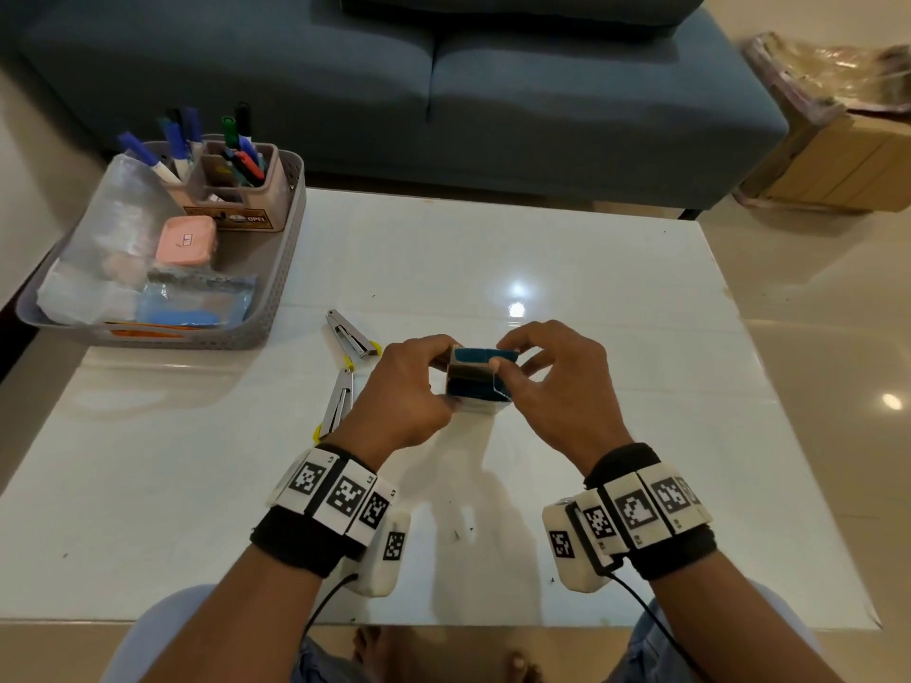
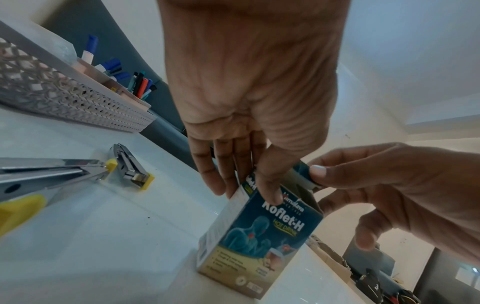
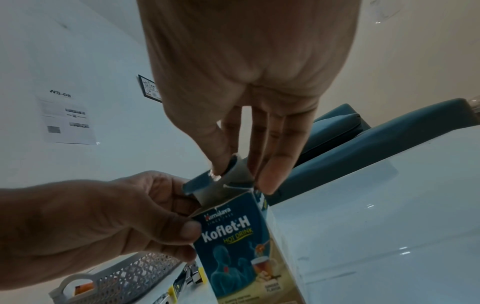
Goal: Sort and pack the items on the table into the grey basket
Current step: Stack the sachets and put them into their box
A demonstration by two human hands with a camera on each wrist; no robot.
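Left hand (image 1: 404, 386) grips the upright blue Koflet-H cardboard carton (image 2: 259, 236); right hand (image 1: 552, 372) pinches its top flap (image 3: 207, 181), probably tucking it: keep the carton steady

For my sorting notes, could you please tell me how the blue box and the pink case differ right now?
The blue box stands on the table, gripped by the left hand and right hand; the pink case lies untouched in the grey basket. The box's top flap is open; the case looks closed. Both are small.
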